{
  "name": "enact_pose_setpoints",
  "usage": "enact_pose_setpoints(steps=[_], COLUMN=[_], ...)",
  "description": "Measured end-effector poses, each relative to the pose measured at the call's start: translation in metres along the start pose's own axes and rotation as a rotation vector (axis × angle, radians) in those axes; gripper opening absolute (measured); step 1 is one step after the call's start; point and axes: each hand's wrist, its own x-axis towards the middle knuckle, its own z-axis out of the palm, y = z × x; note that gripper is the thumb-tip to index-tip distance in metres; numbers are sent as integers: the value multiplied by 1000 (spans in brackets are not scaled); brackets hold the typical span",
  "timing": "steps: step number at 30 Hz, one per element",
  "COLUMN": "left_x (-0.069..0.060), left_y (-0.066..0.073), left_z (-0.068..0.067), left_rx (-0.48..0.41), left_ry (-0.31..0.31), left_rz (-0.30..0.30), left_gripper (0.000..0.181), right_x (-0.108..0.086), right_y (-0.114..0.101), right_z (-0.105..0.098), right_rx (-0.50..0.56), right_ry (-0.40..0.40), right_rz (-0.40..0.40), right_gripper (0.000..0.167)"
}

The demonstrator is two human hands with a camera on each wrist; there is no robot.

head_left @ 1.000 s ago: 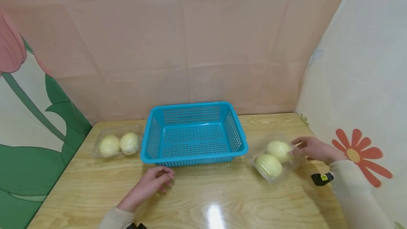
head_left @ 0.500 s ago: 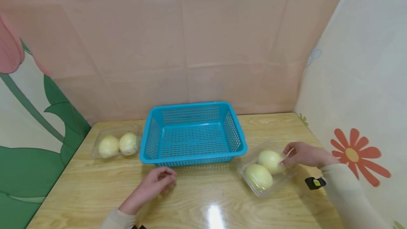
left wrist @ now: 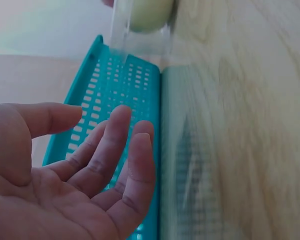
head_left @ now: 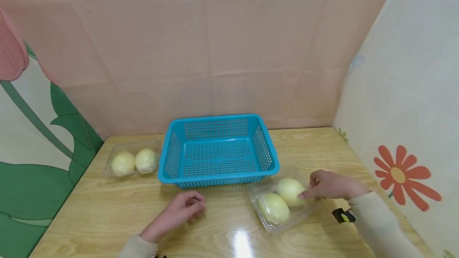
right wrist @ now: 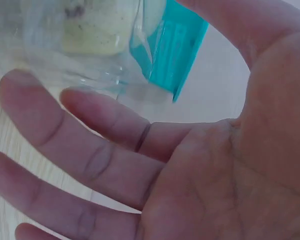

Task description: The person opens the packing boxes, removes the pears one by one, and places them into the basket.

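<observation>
In the head view a clear plastic box (head_left: 295, 215) with two pale yellow, melon-like fruits (head_left: 274, 209) is at the right front of the blue basket. My right hand (head_left: 329, 186) holds the box by its right side, thumb on top near the farther fruit. In the right wrist view the fingers (right wrist: 105, 159) reach along the box's side, and the thumb's tip is out of frame. My left hand (head_left: 182, 211), loosely curled with nothing in it, hovers before the blue basket (head_left: 218, 180). The left wrist view shows its palm (left wrist: 50, 205) beside the basket's wall.
A second clear box (head_left: 133, 145) with two similar fruits (head_left: 123, 163) stands left of the basket. The wooden table (head_left: 97, 218) meets a pink cloth backdrop (head_left: 215, 51) behind and a white flowered wall (head_left: 398, 102) at the right.
My right hand has brought the box leftward and nearer to me, toward the basket's front right corner. My left hand has shifted slightly right. The basket and second box stay put.
</observation>
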Motion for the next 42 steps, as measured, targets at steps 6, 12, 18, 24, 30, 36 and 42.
enact_pose_setpoints(steps=[6,12,18,24,30,36,42], left_x=[1,5,7,6,5,6,7], left_y=[2,5,5,2,1,1,0], left_z=[10,18,23,25,22,19,18], left_rx=[1,-13,-57,-96,-149,-150,-175], left_ry=[-63,-91,-105,-113,-70,-40,-35], left_rz=[-4,-9,-10,-22,-55,-73,-79], left_gripper=[30,33,34,29,28,26,28], right_x=[-3,-5,-3,1,6,9,13], right_y=[-20,-37,-57,-73,-86,-91,-90], right_z=[18,30,45,57,63,66,69], right_rx=[-79,-97,-101,-150,-180,-184,-189], right_ry=[18,41,64,85,94,123,147], right_rz=[25,12,2,-27,-28,-7,-7], right_gripper=[50,51,54,56,56,58,59])
